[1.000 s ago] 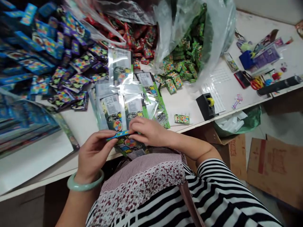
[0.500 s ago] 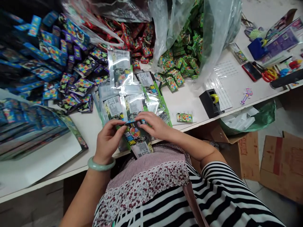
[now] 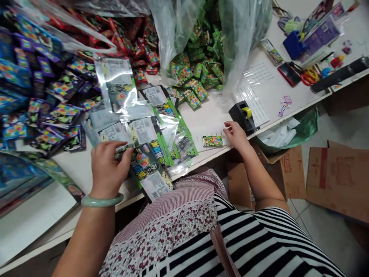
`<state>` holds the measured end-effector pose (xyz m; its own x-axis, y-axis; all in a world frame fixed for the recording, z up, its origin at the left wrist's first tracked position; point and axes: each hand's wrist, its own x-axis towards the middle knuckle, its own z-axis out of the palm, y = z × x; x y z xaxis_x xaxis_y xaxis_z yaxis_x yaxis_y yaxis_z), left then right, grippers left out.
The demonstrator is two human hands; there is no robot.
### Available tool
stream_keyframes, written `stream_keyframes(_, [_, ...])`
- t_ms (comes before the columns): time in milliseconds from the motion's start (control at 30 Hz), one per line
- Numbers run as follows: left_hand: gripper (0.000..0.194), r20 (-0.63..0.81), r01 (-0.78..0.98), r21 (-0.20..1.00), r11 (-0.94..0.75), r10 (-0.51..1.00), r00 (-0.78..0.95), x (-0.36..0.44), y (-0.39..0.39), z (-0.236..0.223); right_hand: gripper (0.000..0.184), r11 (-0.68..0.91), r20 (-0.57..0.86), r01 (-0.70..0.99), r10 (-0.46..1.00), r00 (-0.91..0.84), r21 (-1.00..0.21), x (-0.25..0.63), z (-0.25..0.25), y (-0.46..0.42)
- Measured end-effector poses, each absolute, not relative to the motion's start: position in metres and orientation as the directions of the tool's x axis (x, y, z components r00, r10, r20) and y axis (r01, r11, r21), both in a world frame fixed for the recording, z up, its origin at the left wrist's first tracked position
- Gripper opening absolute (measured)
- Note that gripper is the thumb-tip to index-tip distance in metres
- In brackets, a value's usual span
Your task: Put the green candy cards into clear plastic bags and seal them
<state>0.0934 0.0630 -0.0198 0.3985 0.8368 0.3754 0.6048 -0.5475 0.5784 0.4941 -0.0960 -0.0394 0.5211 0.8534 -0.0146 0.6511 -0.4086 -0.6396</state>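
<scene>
My left hand [image 3: 109,165], with a pale green bangle on its wrist, pinches the upper end of a black printed packet [image 3: 147,165]. The packet slants over the table edge towards my lap and shows colourful dots and a white label. My right hand [image 3: 235,135] is off the packet, its fingers apart and loosely bent, beside the black tape dispenser [image 3: 242,118] with its yellow roll. A small green printed packet [image 3: 212,141] lies just left of that hand. Clear plastic sleeves with printed cards [image 3: 143,130] are piled beyond my left hand.
Heaps of purple [image 3: 63,86], red [image 3: 141,42] and green packets [image 3: 198,73] fill the back, partly inside clear plastic bags [image 3: 235,46]. At the right lie a phone [image 3: 289,74], scissors [image 3: 309,77] and a blue holder [image 3: 293,44]. Cardboard boxes [image 3: 338,177] stand on the floor.
My right hand has left the black packet and moved right to the tape dispenser. My left hand still grips the packet. The view has shifted to the right.
</scene>
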Motion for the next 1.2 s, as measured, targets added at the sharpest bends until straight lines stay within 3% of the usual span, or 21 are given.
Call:
stream_keyframes(67, [0.018,0.347,0.55,0.636,-0.541,0.838,0.422,0.117,0.057,-0.003,0.032,-0.46,-0.07,0.643,0.841,0.536,-0.612,0.493,-0.048,-0.098])
stream_keyframes(200, [0.02,0.073,0.379,0.808,-0.451,0.715,0.695,0.179,0.044,0.013,0.032,-0.522,-0.13,0.572,0.8,0.586,-0.633,0.492,-0.058,-0.094])
stream_keyframes(400, [0.022,-0.164,0.403,0.851,-0.337,0.558,0.814,0.246,0.045,-0.016,0.04,-0.431,-0.052,0.446,0.763,0.644,-0.784,0.504,-0.067,-0.096])
stream_keyframes(533, [0.027,-0.059,0.301,0.75,-0.589,0.393,0.917,0.276,0.028,-0.026,0.045,-0.433,-0.088,0.417,0.77,0.632,-0.799,0.504,-0.074,-0.1])
stream_keyframes(667, [0.046,-0.028,0.192,0.488,-0.852,0.205,0.978,0.297,0.004,-0.025,0.043,-0.433,-0.113,0.405,0.783,0.612,-0.805,0.497,-0.077,-0.101])
stream_keyframes(767, [0.032,-0.067,0.186,0.357,-0.915,0.173,0.983,0.303,-0.003,-0.026,0.035,-0.445,-0.186,0.293,0.763,0.619,-0.846,0.492,-0.074,-0.098])
stream_keyframes(967, [0.028,-0.091,0.193,0.289,-0.938,0.174,0.981,0.297,-0.009,-0.022,0.012,-0.474,-0.406,-0.053,0.688,0.601,-0.879,0.489,-0.062,-0.086])
stream_keyframes(1067, [0.027,-0.02,0.214,0.397,-0.892,0.225,0.974,0.29,-0.011,-0.019,0.012,-0.443,-0.469,-0.207,0.636,0.613,-0.872,0.49,-0.058,-0.082])
stream_keyframes(1133, [0.02,0.074,0.225,0.583,-0.781,0.327,0.942,0.285,-0.006,-0.018,0.01,-0.42,-0.493,-0.272,0.615,0.616,-0.865,0.492,-0.057,-0.082])
stream_keyframes(1200, [0.012,0.104,0.27,0.788,-0.554,0.552,0.827,0.279,0.006,-0.02,0.013,-0.411,-0.51,-0.308,0.622,0.594,-0.858,0.493,-0.056,-0.083])
